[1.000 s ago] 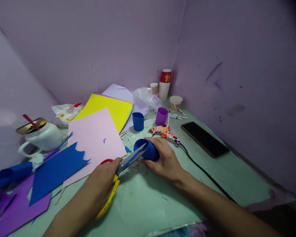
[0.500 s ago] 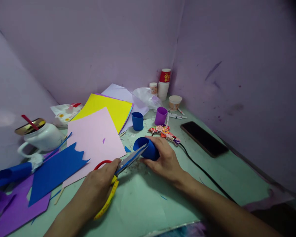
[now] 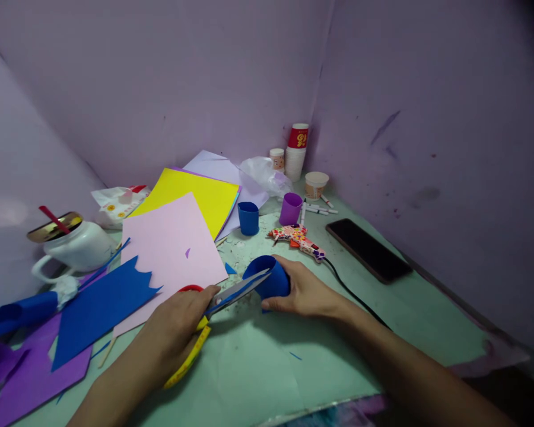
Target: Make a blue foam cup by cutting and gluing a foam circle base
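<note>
My left hand (image 3: 180, 329) is closed around the handles of the scissors (image 3: 235, 290), which have red and yellow grips. Their blades point right, with a blue sliver along them, and the tips overlap the rim of a blue foam-paper tube (image 3: 273, 281). Whether the blades touch the rim I cannot tell. My right hand (image 3: 300, 287) grips that tube from its right side, thumb at the front. Behind it stand a second blue tube (image 3: 248, 219) and a purple tube (image 3: 290, 210). A flower-patterned glue gun (image 3: 297, 240) lies just beyond my right hand.
On the left are a pink sheet (image 3: 169, 249), a yellow sheet (image 3: 200, 198), a jagged blue sheet (image 3: 100, 317) and a white mug (image 3: 80, 249). A phone (image 3: 367, 249) lies right, near the glue gun's cord (image 3: 351, 292). Paper cups (image 3: 296, 157) stand in the corner.
The blue tube in my right hand has come slightly nearer and tilted, its opening now a little lower. The scissors have shifted slightly with it. Other things have stayed in place.
</note>
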Motion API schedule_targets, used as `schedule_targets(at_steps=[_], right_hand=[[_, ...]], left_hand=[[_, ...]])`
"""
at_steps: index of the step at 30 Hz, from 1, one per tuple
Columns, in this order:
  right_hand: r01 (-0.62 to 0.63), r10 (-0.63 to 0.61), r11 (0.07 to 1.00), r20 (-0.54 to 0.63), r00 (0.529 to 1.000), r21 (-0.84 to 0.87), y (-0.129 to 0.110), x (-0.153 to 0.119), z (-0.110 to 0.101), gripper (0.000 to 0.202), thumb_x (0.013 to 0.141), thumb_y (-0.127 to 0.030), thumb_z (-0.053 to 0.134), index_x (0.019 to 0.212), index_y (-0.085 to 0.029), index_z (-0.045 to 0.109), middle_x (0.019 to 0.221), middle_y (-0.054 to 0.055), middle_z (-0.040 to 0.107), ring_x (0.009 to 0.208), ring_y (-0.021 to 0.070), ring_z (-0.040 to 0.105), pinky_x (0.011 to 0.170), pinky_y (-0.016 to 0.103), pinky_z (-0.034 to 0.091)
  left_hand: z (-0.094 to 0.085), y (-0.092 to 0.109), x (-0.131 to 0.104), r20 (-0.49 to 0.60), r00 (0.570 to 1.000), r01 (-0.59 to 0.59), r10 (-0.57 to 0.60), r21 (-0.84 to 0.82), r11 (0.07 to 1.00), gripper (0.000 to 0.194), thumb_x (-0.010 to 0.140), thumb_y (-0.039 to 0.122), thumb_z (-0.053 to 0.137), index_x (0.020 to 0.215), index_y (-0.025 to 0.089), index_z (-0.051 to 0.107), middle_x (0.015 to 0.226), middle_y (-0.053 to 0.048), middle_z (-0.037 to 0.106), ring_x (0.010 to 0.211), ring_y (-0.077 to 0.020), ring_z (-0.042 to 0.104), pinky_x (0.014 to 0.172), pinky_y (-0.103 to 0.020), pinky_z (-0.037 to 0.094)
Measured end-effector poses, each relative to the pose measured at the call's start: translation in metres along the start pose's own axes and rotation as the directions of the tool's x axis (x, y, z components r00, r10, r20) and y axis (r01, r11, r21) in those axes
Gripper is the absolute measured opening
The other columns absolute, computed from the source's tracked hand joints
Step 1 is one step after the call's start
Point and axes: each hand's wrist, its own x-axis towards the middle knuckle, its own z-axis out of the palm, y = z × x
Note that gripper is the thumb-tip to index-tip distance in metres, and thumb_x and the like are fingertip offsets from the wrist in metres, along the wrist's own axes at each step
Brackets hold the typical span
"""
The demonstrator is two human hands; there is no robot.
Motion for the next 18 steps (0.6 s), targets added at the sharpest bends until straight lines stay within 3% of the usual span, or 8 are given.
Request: schedule_targets(at_steps=[3, 8, 13, 18], right_hand=[[0.050, -0.055, 0.997, -0.081, 0.995, -0.063, -0.001, 0.000, 0.008, 0.043, 0.064, -0.015, 0.070, 0.105, -0.022, 0.058, 0.094, 0.002, 0.067, 0.084, 0.0208, 0.063, 0.075, 0.034, 0.052], [0.090, -0.093, 0.996, -0.128, 0.987, -0.028, -0.001, -0.001, 0.018, 0.047, 0.066, -0.017, 0.069, 0.110, -0.021, 0.056, 0.101, 0.004, 0.068, 0.088, 0.0210, 0.065, 0.077, 0.034, 0.052], [0.093, -0.095, 0.995, -0.110, 0.989, -0.023, 0.001, -0.001, 0.021, 0.046, 0.068, -0.017, 0.069, 0.112, -0.021, 0.056, 0.103, 0.004, 0.068, 0.087, 0.0198, 0.065, 0.076, 0.032, 0.052], [0.090, -0.094, 0.995, -0.104, 0.990, -0.041, 0.000, -0.001, 0.021, 0.045, 0.067, -0.016, 0.067, 0.110, -0.021, 0.057, 0.099, 0.003, 0.068, 0.085, 0.0195, 0.065, 0.073, 0.031, 0.052]], left_hand=[[0.004, 0.000, 0.000, 0.013, 1.000, -0.019, 0.018, 0.045, 0.999, 0.050, 0.081, 0.007, 0.041, 0.128, 0.023, 0.042, 0.110, -0.009, 0.065, 0.101, -0.0232, 0.060, 0.085, -0.039, 0.050], [0.007, 0.002, 0.000, 0.001, 1.000, -0.018, 0.018, 0.052, 0.998, 0.049, 0.081, 0.006, 0.040, 0.127, 0.023, 0.038, 0.111, -0.009, 0.064, 0.099, -0.0228, 0.061, 0.083, -0.039, 0.052], [0.003, 0.000, -0.002, -0.034, 0.998, -0.038, 0.044, 0.169, 0.985, 0.047, 0.081, 0.007, 0.040, 0.126, 0.021, 0.043, 0.101, -0.010, 0.067, 0.089, -0.0224, 0.066, 0.073, -0.034, 0.054], [-0.001, 0.002, -0.002, -0.088, 0.995, -0.041, 0.054, 0.137, 0.990, 0.045, 0.079, 0.008, 0.041, 0.120, 0.023, 0.049, 0.092, -0.007, 0.069, 0.080, -0.0203, 0.067, 0.068, -0.031, 0.054]])
